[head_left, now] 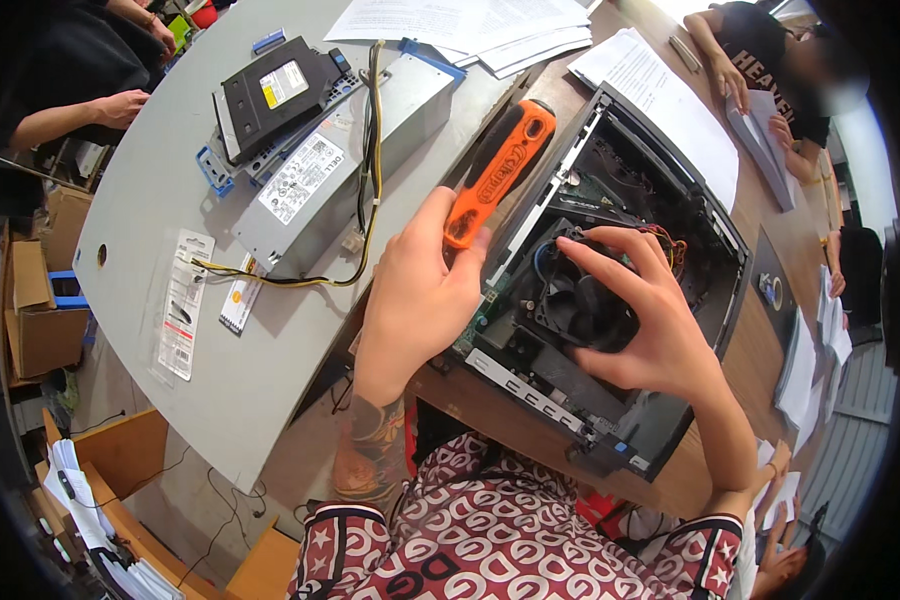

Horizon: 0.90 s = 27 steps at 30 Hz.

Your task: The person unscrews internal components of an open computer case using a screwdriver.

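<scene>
My left hand (420, 290) is closed round a hand tool with a flat orange-and-black handle (500, 170). Its working end is out of sight, so its exact kind cannot be told. On the right, an open black computer case (735, 265) lies with its inside facing up. My right hand (660, 315) spans a square black cooling fan (580, 300) inside the case, thumb at the near edge and fingertips at the far edge. Thin coloured wires (677, 250) run beside the fan. Part of a green circuit board (490, 305) shows under it.
A silver power supply (300, 190) with a cable bundle (368, 180) and a black optical drive (270, 95) lie on the grey table (210, 400). Blister packaging (183, 310) rests nearby. Papers (460, 30) cover the far side. Other people's hands (120, 108) are at left and right.
</scene>
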Each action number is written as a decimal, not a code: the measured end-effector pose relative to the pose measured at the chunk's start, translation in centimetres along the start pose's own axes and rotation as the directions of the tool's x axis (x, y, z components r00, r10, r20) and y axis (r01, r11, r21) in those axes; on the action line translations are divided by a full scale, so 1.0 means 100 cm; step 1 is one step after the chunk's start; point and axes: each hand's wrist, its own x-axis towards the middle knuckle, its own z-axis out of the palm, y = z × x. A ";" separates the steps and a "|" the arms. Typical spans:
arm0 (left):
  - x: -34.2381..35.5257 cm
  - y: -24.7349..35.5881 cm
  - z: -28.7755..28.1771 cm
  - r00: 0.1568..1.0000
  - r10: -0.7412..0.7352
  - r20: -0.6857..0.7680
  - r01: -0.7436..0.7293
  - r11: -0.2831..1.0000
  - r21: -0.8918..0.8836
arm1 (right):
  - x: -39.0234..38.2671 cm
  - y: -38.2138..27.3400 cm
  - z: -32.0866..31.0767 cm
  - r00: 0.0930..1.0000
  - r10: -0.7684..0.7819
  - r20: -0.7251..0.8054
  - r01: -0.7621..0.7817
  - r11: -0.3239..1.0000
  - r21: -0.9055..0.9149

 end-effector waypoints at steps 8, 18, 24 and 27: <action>-0.003 -0.003 0.005 0.999 -0.024 -0.044 0.026 0.999 0.038 | -0.003 0.000 0.009 0.998 -0.061 -0.024 0.059 0.996 -0.064; -0.002 0.000 0.004 0.998 -0.026 -0.051 0.029 0.998 0.052 | 0.001 0.002 0.011 0.997 -0.072 0.003 0.072 0.996 -0.054; -0.004 0.000 0.005 0.997 -0.026 -0.075 0.029 0.999 0.038 | -0.002 0.000 0.006 0.999 -0.045 -0.021 0.044 0.999 -0.021; -0.003 -0.003 0.005 0.998 -0.009 -0.067 0.012 0.999 0.047 | 0.001 -0.002 0.012 0.999 -0.046 -0.014 0.046 0.999 -0.029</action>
